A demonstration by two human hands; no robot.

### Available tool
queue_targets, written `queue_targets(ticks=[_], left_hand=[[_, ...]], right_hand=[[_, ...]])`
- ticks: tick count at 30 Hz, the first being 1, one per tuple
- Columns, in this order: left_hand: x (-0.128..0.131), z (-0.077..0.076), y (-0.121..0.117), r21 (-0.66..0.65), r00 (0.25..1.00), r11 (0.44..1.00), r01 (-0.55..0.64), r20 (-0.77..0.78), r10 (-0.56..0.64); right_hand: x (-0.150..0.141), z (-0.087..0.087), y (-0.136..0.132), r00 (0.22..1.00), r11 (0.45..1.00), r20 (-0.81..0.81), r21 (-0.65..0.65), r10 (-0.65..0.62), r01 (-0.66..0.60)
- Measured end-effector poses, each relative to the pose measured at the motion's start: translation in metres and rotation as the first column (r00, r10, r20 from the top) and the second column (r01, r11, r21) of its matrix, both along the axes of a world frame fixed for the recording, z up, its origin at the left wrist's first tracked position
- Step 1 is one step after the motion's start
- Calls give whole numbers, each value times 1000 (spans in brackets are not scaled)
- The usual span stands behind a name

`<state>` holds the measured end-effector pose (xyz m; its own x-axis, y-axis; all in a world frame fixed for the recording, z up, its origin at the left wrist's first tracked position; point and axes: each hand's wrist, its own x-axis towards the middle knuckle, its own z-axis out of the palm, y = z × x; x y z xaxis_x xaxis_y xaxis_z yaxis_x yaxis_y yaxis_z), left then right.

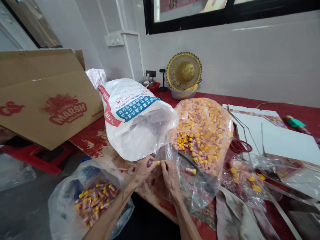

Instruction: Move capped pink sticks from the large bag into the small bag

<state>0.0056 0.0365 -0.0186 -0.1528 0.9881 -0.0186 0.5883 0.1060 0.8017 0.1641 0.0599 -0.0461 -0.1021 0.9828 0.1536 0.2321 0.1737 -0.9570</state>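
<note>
My left hand [143, 170] pinches a small pink tube with a yellow cap [158, 163] just over the table edge. Thumb and fingers of my right hand [170, 173] are drawn together at the cap end. Right of my hands, a clear plastic bag [226, 115] lies full of similar yellow-capped tubes, and one loose tube [190, 170] rests near its mouth. Down to the left, an open plastic bag [58, 200] holds a heap of more capped tubes [96, 201]. A white printed sack [140, 133] gapes open just beyond my hands.
A cardboard box [37, 96] stands at left, above a red stool [42, 158]. Red-handled scissors [240, 145], white card sheets [287, 140] and a grey cloth [235, 213] lie at right. By the wall, a straw hat [184, 70] leans in a basin [183, 94].
</note>
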Motion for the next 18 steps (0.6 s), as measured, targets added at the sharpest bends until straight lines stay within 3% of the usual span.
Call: queue_targets(ticks=[3, 5, 10, 14, 16, 18], left_hand=[[13, -5, 1, -47, 918, 992, 115, -376, -124], [24, -6, 3, -37, 852, 978, 206, -485, -197], [31, 8, 28, -155, 801, 943, 293, -500, -331], [18, 11, 32, -169, 849, 962, 215, -455, -270], [13, 6, 23, -126, 877, 975, 183, -427, -220], [12, 1, 14, -75, 886, 980, 187, -418, -201]], right_hand=[[2, -4, -1, 978, 974, 38, 111, -204, 199], [4, -6, 0, 949, 943, 41, 136, -313, 305], [16, -5, 11, 888, 874, 27, 191, -459, 446], [37, -3, 36, 838, 802, 83, 354, -539, 481], [48, -4, 53, 818, 819, 216, 374, -534, 436], [56, -8, 70, 790, 874, 396, 339, -468, 348]])
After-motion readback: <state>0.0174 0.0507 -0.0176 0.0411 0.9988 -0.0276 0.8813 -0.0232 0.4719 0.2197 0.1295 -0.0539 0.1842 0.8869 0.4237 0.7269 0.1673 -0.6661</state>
